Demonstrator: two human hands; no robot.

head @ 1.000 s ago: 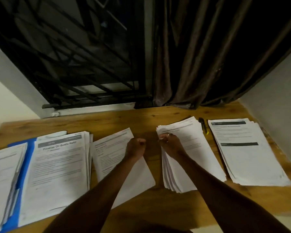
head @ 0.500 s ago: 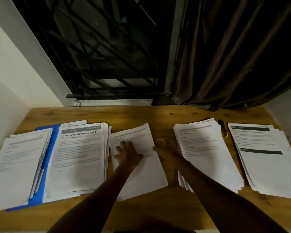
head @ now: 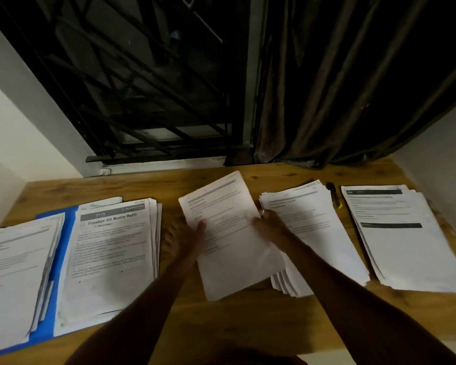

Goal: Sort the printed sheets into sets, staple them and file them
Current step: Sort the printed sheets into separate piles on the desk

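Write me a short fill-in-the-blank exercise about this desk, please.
The folder is ___.
The pen lies to the ___ of the sheet.
The sheet, gripped by the left hand and right hand, has the folder on its ___.
Missing words: blue, right, left.

The left forearm (head: 142,299) and the right forearm (head: 340,293) are bare as far as they show. The right hand (head: 270,225) wears a thin pale ring (head: 263,212) on one finger.
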